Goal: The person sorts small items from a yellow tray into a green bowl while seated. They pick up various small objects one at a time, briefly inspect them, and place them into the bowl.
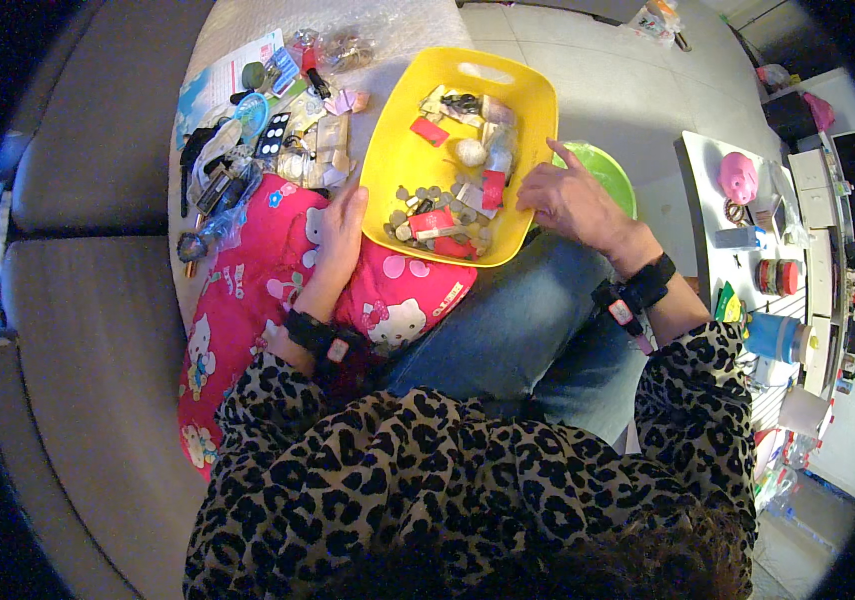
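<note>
A yellow plastic basket (pixel 418 97) with a handle slot is tilted over my lap, partly above a pink cushion (pixel 247 292) with cartoon cats. My left hand (pixel 343 232) holds its left wall, thumb up along the side. On the right, my right hand (pixel 574 199) grips the rim, fingertips curled over it and one finger raised. Inside, many coin-like discs (pixel 433 199) lie at the near end with red packets (pixel 431 222). A whitish ball (pixel 470 152), a small red card (pixel 429 131) and a dark coiled item (pixel 462 103) lie farther up.
Left of the basket, clutter covers the sofa seat: a blue mesh ring (pixel 251 114), a black case with white dots (pixel 273 135), plastic bags (pixel 349 51). A green basin (pixel 607 176) stands behind my right hand. A white table (pixel 705 180) at right holds a pink piggy bank (pixel 739 177).
</note>
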`<move>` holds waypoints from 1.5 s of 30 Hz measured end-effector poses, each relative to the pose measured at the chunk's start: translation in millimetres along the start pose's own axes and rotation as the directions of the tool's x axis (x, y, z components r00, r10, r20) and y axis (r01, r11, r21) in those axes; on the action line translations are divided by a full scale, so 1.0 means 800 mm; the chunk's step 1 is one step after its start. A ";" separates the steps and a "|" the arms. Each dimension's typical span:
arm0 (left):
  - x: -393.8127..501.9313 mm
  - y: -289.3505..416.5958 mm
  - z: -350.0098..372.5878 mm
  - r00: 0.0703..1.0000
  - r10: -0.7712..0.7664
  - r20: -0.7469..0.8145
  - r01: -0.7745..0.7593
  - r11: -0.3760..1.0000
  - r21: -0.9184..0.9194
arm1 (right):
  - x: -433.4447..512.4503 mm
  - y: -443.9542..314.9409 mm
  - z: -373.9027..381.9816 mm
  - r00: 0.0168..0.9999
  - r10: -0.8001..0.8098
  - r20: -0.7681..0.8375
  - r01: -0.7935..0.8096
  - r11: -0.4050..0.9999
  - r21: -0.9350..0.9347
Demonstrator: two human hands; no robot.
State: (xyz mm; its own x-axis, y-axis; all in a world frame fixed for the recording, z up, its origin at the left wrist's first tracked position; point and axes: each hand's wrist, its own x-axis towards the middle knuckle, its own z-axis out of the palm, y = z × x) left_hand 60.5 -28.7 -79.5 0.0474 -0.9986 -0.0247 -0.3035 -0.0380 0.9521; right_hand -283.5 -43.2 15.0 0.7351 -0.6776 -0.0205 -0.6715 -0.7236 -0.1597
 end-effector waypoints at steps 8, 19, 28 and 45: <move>0.036 0.038 0.018 0.998 -0.015 0.067 0.036 0.945 -0.326 | -0.021 -0.060 0.048 0.974 0.123 -0.188 -0.127 0.992 -0.012; 0.000 0.014 0.052 0.986 0.116 0.122 -0.075 0.950 -0.302 | 0.018 -0.089 0.036 0.948 0.318 -0.010 -0.268 0.814 0.515; -0.006 -0.009 0.067 0.974 0.223 0.023 -0.209 0.940 -0.271 | 0.163 -0.033 0.063 0.828 0.476 0.298 -0.512 0.858 0.051; -0.006 -0.005 0.066 0.970 0.242 0.007 -0.231 0.935 -0.271 | 0.169 -0.022 0.089 0.870 0.446 0.210 -0.483 0.857 0.182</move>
State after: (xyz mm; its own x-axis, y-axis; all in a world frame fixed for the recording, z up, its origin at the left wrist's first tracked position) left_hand 11.6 -25.6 -99.3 -0.0340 -0.9784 0.2041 -0.0371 0.2053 0.9780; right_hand -165.4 -113.1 -55.5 0.3600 -0.8846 -0.2966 -0.9131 -0.2689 -0.3064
